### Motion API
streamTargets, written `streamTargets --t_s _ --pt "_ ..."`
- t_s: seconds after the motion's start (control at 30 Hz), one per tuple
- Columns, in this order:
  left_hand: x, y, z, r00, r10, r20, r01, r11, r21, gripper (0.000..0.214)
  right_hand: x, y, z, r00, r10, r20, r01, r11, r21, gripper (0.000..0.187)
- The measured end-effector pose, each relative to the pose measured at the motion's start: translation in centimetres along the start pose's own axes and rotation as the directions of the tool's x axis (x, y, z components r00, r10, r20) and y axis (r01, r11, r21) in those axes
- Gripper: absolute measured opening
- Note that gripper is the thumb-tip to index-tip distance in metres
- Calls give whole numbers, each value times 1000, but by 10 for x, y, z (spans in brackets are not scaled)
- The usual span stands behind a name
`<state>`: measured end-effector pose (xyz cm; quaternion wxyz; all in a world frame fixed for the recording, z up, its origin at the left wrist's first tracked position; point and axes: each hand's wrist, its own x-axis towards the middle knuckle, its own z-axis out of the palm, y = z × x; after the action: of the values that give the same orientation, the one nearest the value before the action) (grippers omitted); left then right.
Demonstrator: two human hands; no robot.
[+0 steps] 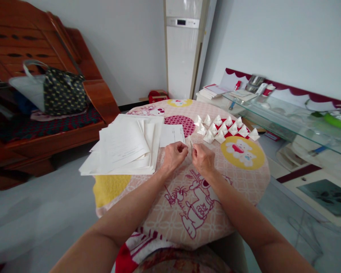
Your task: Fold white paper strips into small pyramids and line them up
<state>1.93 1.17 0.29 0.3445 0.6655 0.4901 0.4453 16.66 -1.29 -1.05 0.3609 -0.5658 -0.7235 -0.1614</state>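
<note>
My left hand (175, 154) is closed, its thumb and fingertips pinched together above the table; whatever lies in the pinch is too small to make out. Close beside it, my right hand (203, 157) is curled around a small piece of folded paper (190, 140), whose pointed end sticks up between the hands. Just beyond the left hand lies a flat sheet of paper (172, 133) with some print on it. Past the right hand, several folded white paper boats (222, 129) stand in rows on the cloth.
A loose stack of white paper (122, 146) covers the table's left side. The patterned tablecloth (165, 212) hangs over the round edge. A glass shelf (290, 117) stands close on the right, and a wooden bench (45, 140) with bags is at left.
</note>
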Motion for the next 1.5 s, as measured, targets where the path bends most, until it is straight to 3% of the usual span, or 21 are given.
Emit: streamTargets --t_s 0.2,0.33,0.43,0.63,1.03,1.2,1.37,1.5 --pt "-5 9 -1 995 90 44 -90 996 -1 18 -2 -5 4 999 -44 -15 45 996 80 20" --pt "-5 8 1 995 95 -1 -95 991 95 25 -3 -7 3 999 -32 23 31 999 37 22" --pt "-4 8 2 997 79 -26 -74 985 153 26 -1 -9 -1 996 -27 83 31 999 -39 20" --pt "-10 14 3 993 108 41 -115 968 225 23 4 -13 -9 974 51 221 -22 991 -131 16" --pt "-3 6 -4 991 128 -31 -113 947 302 22 1 -11 -10 983 24 183 -8 996 -85 23" --pt "4 -6 -15 994 105 -18 -100 978 181 18 -3 -10 -6 994 -48 98 36 992 121 22" --pt "13 -15 -24 996 84 22 -84 996 4 16 1 -3 -13 997 65 33 -72 948 311 26" --pt "15 -14 -26 991 105 78 -93 985 -143 18 3 9 -15 990 88 108 -125 902 412 26"
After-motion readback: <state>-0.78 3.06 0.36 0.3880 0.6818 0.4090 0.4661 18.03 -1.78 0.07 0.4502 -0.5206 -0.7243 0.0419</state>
